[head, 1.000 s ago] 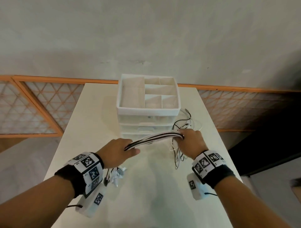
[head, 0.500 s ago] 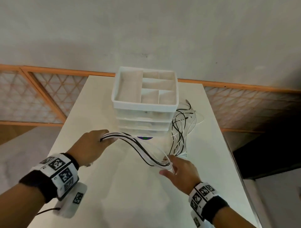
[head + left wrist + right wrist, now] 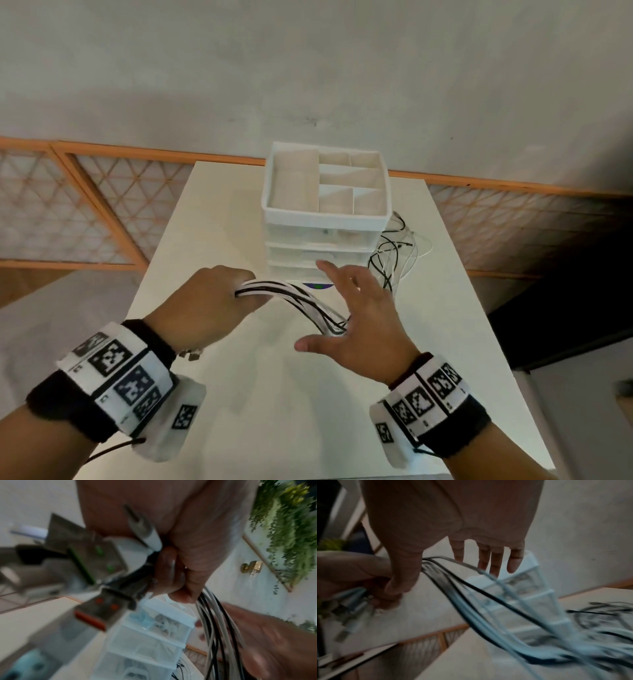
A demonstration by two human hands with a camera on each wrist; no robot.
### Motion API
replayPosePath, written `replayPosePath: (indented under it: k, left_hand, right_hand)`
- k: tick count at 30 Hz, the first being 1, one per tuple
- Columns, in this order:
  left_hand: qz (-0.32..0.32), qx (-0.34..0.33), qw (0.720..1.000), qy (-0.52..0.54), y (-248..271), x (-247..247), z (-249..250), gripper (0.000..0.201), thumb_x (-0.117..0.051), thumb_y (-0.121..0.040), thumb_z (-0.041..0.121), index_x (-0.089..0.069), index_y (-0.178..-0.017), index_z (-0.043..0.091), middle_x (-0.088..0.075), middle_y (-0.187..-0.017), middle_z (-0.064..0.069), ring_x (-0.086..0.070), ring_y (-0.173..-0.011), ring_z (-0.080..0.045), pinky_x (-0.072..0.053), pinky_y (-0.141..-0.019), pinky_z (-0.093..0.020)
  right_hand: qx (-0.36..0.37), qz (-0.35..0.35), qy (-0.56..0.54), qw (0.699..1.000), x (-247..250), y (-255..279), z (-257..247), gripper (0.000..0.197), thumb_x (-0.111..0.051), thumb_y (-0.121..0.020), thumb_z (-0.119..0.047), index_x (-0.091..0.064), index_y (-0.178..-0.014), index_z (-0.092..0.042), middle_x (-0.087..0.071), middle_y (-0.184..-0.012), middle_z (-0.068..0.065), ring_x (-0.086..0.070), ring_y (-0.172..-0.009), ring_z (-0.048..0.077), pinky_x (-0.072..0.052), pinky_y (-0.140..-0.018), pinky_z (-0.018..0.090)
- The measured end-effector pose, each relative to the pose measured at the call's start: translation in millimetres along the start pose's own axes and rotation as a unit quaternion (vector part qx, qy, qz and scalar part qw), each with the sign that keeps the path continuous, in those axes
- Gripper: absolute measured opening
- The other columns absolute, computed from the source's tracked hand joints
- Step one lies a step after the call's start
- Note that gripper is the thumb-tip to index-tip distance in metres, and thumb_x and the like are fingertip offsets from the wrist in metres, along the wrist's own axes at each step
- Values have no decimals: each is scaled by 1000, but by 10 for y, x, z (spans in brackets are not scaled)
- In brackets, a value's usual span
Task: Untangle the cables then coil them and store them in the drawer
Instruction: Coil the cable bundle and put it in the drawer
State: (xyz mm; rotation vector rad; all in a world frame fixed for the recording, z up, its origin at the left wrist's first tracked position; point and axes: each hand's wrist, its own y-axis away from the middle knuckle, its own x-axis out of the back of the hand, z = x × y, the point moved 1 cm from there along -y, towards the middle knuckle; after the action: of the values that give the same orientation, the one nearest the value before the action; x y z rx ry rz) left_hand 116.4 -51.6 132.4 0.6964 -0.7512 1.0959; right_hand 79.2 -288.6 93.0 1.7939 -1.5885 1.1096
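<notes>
Left hand (image 3: 202, 305) grips cables (image 3: 294, 298); right hand (image 3: 363, 318) spread (seemingly loose).

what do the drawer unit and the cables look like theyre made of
Drawer unit: looks like plastic, an opaque white frame with frosted see-through drawer fronts; contents show dimly through them in the left wrist view.
Cables: thin black and white cords gripped by the left hand, probably rubbery or plastic sheathing, since they bend in smooth curves. Their plugs look like metal and hard plastic, though blurred.
</notes>
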Motion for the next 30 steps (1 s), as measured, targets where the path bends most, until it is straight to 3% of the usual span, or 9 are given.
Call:
replayPosePath:
  k: [3,7,10,12,16,22,25,27,30]
  left_hand:
    - [-19,-38,999,26,144,-77,-42,35,-62,-93,35,-52,-61,25,-53,-55,6,-50,-50,-6,-36,-50,-19]
    - [-80,-55,993,65,374,-141,-367,29,-61,-96,29,-54,-69,20,-56,-57,4,-50,-41,-5,-37,-45,-16]
    - [-151,-6,985,79,548,-265,-693,21,-56,-98,31,-60,-81,20,-69,-72,2,-58,-52,-9,-49,-53,-24]
    - [-169,-1,984,55,626,-370,-810,23,-50,-100,32,-58,-83,19,-64,-72,4,-57,-63,-14,-45,-64,-28]
    - [-202,-26,979,-15,723,-459,-753,32,-41,-104,32,-40,-72,31,-50,-66,8,-47,-57,-12,-37,-61,-30]
    - [-132,3,984,117,754,-197,-681,17,-74,-84,39,-66,-87,25,-65,-71,8,-56,-60,-5,-43,-58,-18]
    - [-133,78,893,422,801,-238,-602,43,-84,-72,45,-71,-100,16,-69,-80,-2,-68,-74,-17,-58,-70,-33]
    - [-98,114,830,536,786,-317,-476,54,-79,-73,56,-70,-102,10,-64,-80,-7,-65,-70,-24,-58,-61,-36]
    - [-42,134,829,541,716,-403,-280,62,-55,-82,66,-65,-97,6,-59,-71,-6,-54,-56,-19,-42,-44,-26]
  right_hand:
    - [22,-70,-79,994,-310,-117,-463,89,-77,-70,-59,-32,-145,-46,-69,-110,-10,-63,-105,12,-50,-94,34]
    - [-18,-6,-117,993,-616,-104,-660,20,-68,-81,-22,-74,-99,-28,-74,-77,-8,-66,-69,12,-52,-69,30]
    - [-76,5,-101,992,-748,38,-674,20,-71,-78,-12,-75,-90,-28,-62,-58,-15,-56,-55,7,-46,-60,23]
    - [-88,-24,-62,994,-860,142,-684,23,-69,-79,-22,-72,-98,-34,-69,-68,-12,-64,-64,10,-54,-66,30]
    - [-47,-142,29,988,-977,229,-903,58,-64,-83,-35,-44,-136,-47,-74,-93,-3,-68,-86,24,-57,-80,36]
    - [-84,-56,-138,985,-880,247,-887,34,-68,-79,-5,-76,-102,-28,-60,-58,-15,-56,-54,3,-44,-59,15]
    - [-113,-12,-230,967,-763,299,-746,32,-66,-82,3,-78,-95,-23,-66,-63,-17,-55,-49,1,-39,-51,10]
    - [-97,-6,-248,964,-702,326,-705,29,-67,-85,1,-78,-102,-21,-69,-72,-19,-58,-52,-2,-39,-52,7]
    - [-59,-24,-251,966,-637,375,-692,38,-74,-86,-14,-70,-122,-25,-75,-98,-16,-66,-71,-5,-49,-67,10]
